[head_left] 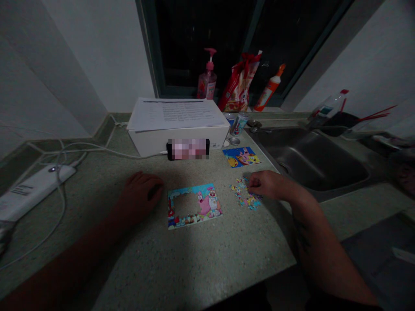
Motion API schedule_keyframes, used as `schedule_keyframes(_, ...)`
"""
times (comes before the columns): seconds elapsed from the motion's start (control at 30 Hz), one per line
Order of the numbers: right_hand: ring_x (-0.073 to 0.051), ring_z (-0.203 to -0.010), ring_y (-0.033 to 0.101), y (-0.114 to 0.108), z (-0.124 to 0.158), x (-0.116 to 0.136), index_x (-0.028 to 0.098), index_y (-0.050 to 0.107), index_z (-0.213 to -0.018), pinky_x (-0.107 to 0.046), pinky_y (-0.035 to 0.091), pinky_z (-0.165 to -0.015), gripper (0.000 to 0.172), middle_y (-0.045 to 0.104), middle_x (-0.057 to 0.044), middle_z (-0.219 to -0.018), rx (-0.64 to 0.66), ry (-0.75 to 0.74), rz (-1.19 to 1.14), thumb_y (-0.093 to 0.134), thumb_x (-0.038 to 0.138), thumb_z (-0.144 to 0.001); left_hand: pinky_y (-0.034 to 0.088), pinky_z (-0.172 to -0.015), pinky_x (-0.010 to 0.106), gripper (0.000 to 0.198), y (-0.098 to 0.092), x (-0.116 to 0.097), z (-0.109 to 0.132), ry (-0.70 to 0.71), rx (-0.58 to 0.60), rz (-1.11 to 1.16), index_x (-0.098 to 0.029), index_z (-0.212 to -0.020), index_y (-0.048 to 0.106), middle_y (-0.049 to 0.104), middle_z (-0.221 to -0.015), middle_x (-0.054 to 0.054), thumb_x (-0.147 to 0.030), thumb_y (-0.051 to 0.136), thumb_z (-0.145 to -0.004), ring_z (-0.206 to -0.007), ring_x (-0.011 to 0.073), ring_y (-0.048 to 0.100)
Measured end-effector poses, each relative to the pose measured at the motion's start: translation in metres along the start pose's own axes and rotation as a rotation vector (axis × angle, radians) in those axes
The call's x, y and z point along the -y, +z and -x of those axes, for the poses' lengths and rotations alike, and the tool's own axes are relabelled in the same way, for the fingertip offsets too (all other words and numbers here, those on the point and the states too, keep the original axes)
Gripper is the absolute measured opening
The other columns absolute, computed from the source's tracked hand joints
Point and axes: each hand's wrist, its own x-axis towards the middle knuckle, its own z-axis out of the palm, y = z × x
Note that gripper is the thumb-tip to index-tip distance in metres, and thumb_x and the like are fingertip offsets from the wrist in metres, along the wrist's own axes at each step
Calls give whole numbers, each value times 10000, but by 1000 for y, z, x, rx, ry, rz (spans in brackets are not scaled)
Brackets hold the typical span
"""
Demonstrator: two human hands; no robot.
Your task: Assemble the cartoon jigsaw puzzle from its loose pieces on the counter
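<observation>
Blue and pink, the part-built puzzle (pixel 210 206) lies on the speckled counter (pixel 145 259), a gap showing inside its border! Just to its right are the loose pieces (pixel 241 199), my right hand (pixel 266 183) over them, fingertips bunched; whether they grip one, I can't tell. Light pinch, by the edges, no scattering the neighbours! My left hand (pixel 140 191) lies loosely curled, nothing visible in it, just beside the puzzle. Beyond: the picture card (pixel 241 157), near the white box (pixel 145 141).

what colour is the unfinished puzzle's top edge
The top edge is mostly light blue, as the head view shows.
</observation>
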Motion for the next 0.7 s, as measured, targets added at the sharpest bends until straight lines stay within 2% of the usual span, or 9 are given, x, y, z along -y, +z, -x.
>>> schedule_keyframes(0.43,-223,-750,740,4,-5,2,226,779,-896,-341,503,-702,55,808,-46,-844,-41,-20,-49,735,260,-900,418,-1244,648,248,2,3,0,1,25,-6,-235,-1107,762,817,-1176,103,-307,538,-1027,-1130,320,729)
schedule_keyframes(0.7,-218,-747,746,2,-4,2,227,783,-905,-338,504,-698,78,816,-41,-841,-22,-44,-75,714,261,-918,473,-1195,620,238,0,1,-1,8,6,-6,-259,-1087,762,819,-1151,94,-298,537,-1021,-1105,320,732)
